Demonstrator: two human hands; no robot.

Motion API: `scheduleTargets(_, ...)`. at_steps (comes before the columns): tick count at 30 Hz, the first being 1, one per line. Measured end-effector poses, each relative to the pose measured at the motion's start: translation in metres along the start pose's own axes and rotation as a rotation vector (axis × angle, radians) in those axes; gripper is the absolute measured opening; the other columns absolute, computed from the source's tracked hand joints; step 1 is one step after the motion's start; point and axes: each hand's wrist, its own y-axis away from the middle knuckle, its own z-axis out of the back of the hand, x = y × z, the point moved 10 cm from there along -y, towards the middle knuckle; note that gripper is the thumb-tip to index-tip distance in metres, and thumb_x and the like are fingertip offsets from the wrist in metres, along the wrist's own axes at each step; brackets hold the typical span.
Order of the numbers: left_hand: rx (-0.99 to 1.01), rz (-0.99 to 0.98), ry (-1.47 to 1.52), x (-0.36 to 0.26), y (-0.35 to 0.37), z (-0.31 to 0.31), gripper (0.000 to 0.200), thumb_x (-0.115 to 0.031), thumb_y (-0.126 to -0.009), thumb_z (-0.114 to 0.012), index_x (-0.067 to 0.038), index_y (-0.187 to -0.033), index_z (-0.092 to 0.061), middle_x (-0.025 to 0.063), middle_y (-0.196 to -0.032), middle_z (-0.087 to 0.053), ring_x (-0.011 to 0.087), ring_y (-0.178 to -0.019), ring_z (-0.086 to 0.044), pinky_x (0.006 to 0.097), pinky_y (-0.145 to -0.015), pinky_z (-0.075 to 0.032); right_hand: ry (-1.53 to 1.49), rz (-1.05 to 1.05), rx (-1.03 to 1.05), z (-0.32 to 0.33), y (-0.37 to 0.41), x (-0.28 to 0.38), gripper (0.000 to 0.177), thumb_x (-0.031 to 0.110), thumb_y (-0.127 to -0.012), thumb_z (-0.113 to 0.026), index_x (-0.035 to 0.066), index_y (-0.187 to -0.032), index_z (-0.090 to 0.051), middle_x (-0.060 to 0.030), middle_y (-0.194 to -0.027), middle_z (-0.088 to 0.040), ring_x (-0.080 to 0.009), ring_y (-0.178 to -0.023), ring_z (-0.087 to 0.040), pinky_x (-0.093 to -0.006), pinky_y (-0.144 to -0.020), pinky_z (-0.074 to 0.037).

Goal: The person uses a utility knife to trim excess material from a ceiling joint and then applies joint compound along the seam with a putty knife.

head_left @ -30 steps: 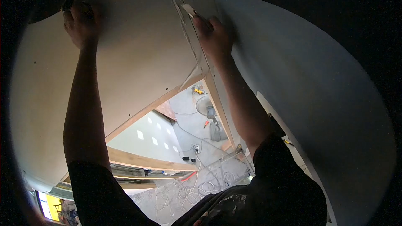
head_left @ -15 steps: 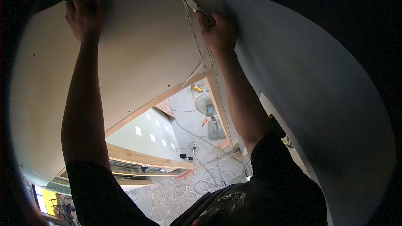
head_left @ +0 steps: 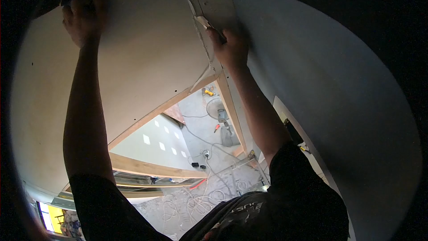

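1. Head view: right hand (head_left: 232, 49) gripping bladed tool (head_left: 203, 22), fingers closed, at twelve o'clock, along seam (head_left: 203, 43).
2. Left hand (head_left: 84, 24) resting, ten o'clock; fingers bending, hold unclear.
3. Seam looking ragged, apparently unfinished; completed share unclear.

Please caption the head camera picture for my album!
Right hand holds a blade beside the seam, left hand at the board.

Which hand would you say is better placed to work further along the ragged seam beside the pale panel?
Probably the right hand: it holds the flat-bladed tool, whose tip is at the ragged seam. The left hand is well off to the side, at the pale panel.
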Motion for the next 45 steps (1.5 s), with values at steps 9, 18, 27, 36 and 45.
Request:
scheduleTargets(9, 0.038, -0.073, -0.066, 0.003, 0.001, -0.010, 0.045, -0.051, -0.088, -0.068, -0.029, -0.127, -0.061, 0.0134, -0.123, -0.063, 0.0388, -0.114, -0.060, 0.0539, -0.096, -0.050, 0.056, 0.003, 0.043, 0.010, 0.014, -0.006, 0.043, 0.043, -0.090, -0.077, 0.007, -0.071, -0.065, -0.0116, -0.058, -0.060, -0.0264, -0.048, -0.056, -0.0394, -0.048, -0.044)
scheduleTargets(18, 0.140, 0.091, -0.075, 0.021, 0.007, -0.017, 0.046, -0.047, -0.088, -0.069, -0.028, -0.128, -0.060, 0.0164, -0.118, -0.063, 0.0391, -0.111, -0.061, 0.0535, -0.094, -0.050, -0.055, -0.293, 0.233, 0.003, 0.031, -0.028, 0.038, 0.047, -0.092, -0.071, 0.009, -0.086, -0.072, -0.0168, -0.078, -0.069, -0.0400, -0.070, -0.066, -0.0486, -0.071, -0.054)
scheduleTargets(27, 0.142, -0.046, -0.153, 0.025, 0.012, -0.019, 0.041, -0.043, -0.088, -0.069, -0.023, -0.123, -0.064, 0.0172, -0.119, -0.063, 0.0392, -0.110, -0.061, 0.0547, -0.094, -0.051, -0.165, -0.216, -0.042, 0.003, 0.023, -0.015, 0.040, 0.047, -0.091, -0.076, 0.009, -0.081, -0.070, -0.0092, -0.065, -0.065, -0.0260, -0.057, -0.064, -0.0377, -0.055, -0.049)
scheduleTargets(36, 0.042, -0.036, -0.065, -0.002, 0.007, 0.001, 0.044, -0.047, -0.091, -0.069, -0.023, -0.128, -0.064, 0.0156, -0.135, -0.060, 0.0386, -0.113, -0.061, 0.0535, -0.096, -0.051, -0.077, -0.113, 0.022, 0.005, 0.012, -0.013, 0.047, 0.051, -0.090, -0.076, 0.008, -0.074, -0.064, -0.0098, -0.062, -0.061, -0.0255, -0.053, -0.058, -0.0397, -0.051, -0.046)
scheduleTargets(45, 0.209, -0.030, -0.262, 0.050, 0.011, -0.036, 0.051, -0.052, -0.090, -0.066, -0.019, -0.129, -0.063, 0.0216, -0.127, -0.061, 0.0406, -0.113, -0.062, 0.0553, -0.095, -0.053, -0.024, -0.002, 0.019, 0.011, 0.019, -0.005, 0.045, 0.045, -0.090, -0.076, 0.008, -0.071, -0.061, -0.0120, -0.061, -0.058, -0.0307, -0.053, -0.057, -0.0415, -0.051, -0.044)
